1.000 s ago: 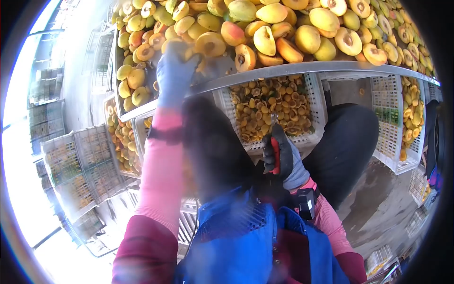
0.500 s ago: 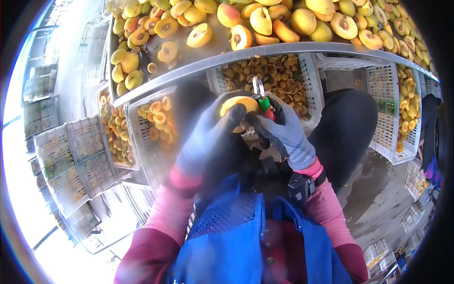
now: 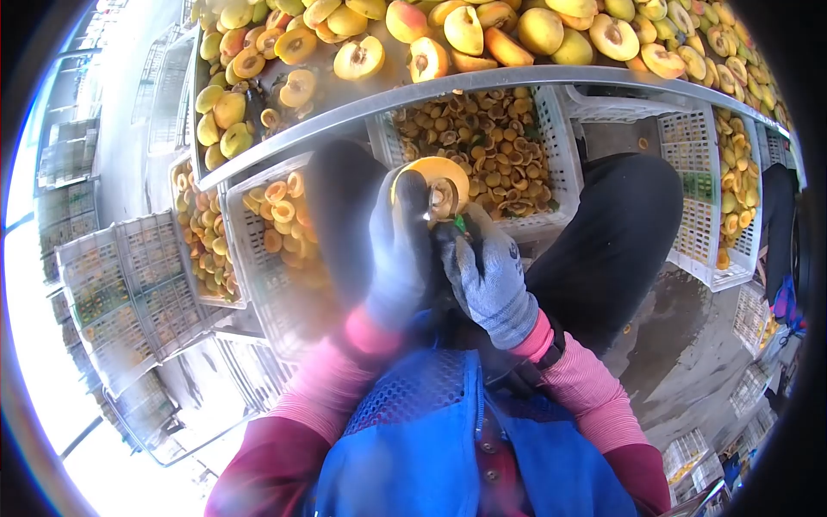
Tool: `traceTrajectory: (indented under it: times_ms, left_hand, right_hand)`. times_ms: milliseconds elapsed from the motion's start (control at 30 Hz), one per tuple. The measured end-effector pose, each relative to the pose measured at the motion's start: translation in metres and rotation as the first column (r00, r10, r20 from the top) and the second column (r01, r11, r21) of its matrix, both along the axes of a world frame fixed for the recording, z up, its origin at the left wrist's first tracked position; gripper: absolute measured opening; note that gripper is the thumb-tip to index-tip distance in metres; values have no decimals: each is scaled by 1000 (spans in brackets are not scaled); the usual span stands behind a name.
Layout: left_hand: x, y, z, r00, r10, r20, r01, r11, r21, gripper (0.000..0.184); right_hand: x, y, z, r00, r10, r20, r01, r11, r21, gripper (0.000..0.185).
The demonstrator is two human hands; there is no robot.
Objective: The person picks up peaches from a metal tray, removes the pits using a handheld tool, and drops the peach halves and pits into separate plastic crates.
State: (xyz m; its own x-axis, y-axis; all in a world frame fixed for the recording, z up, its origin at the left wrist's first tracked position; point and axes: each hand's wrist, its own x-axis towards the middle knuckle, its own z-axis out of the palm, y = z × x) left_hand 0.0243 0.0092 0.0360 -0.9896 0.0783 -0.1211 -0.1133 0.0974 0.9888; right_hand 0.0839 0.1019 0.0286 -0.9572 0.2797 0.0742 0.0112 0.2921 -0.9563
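A yellow peach half [image 3: 455, 172] is gripped in my gloved left hand [image 3: 398, 246], thumb on the near side and cut face toward me. My gloved right hand [image 3: 498, 280] is closed around a pitting knife [image 3: 460, 226]; a bit of its green handle shows between the fingers. Its metal loop is at the brown pit hollow of the fruit, largely hidden there. Both hands meet over my lap, above the near edge of a white crate [image 3: 564, 164] full of small cut-out pieces.
A metal-rimmed table [image 3: 362, 119] piled with peach halves [image 3: 357, 59] spans the front. Below stand a crate of halves [image 3: 233, 202] on the left and another crate [image 3: 693, 185] on the right. Stacked crates [image 3: 142, 293] are farther left. My knees flank the middle crate.
The knife's loop, upright and apart from the fruit before, is now at the pit hollow. My left hand has tipped the cut face toward me, and my right hand has moved left and down.
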Motion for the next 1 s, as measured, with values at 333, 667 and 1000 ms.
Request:
traceTrajectory:
  times_ms: [333,667,1000]
  left_hand:
    - [4,10,-4,999,4,40,-6,999,42,26]
    - [-41,-24,-4,818,-554,-155,512,824,-243,20]
    - [-18,-20,-14,895,-429,-120,425,903,-63,23]
  right_hand:
    - [20,0,-38,989,146,2,-146,988,52,41]
    - [9,6,-18,896,316,311,136,471,-872,25]
    - [16,8,-27,785,609,-110,332,-564,-756,45]
